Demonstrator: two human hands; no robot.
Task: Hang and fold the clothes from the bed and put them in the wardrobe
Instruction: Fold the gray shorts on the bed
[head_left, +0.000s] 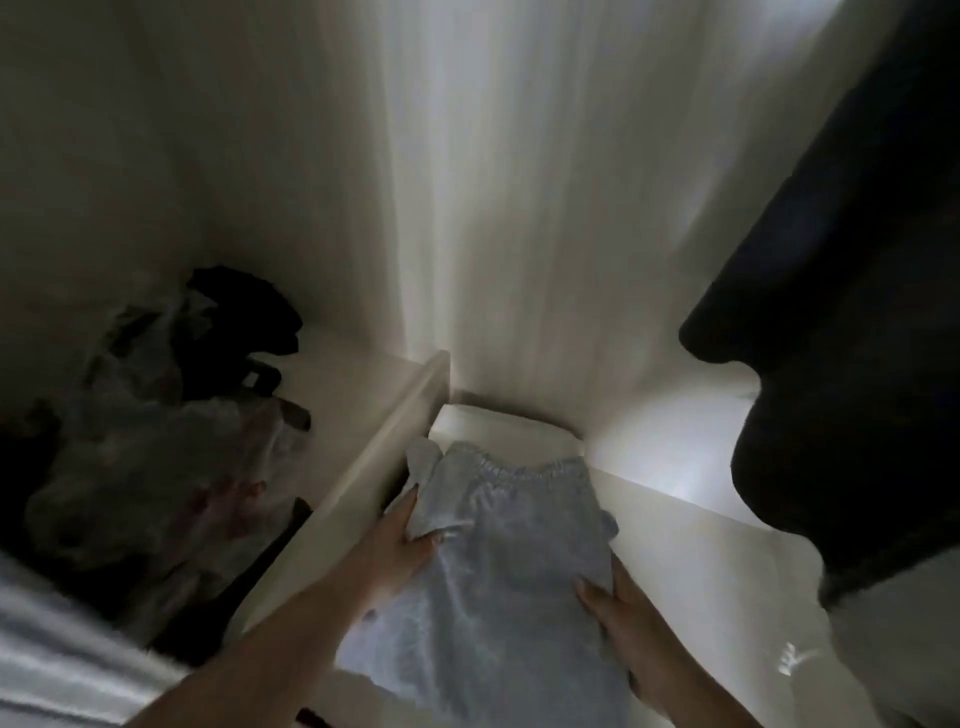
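Observation:
A folded light blue garment (498, 561) with an elastic waistband lies on a white wardrobe shelf (691, 525), waistband toward the back. My left hand (400, 540) grips its left edge, thumb over a fold of cloth. My right hand (623, 618) holds the right edge, fingers curled on the fabric. The frame is blurred and dim.
A white divider panel (384, 441) separates this shelf from the left compartment, which holds a heap of plastic-wrapped and dark clothes (171, 431). A dark hanging garment (841, 338) fills the right side. The wardrobe's back wall (519, 208) rises straight ahead.

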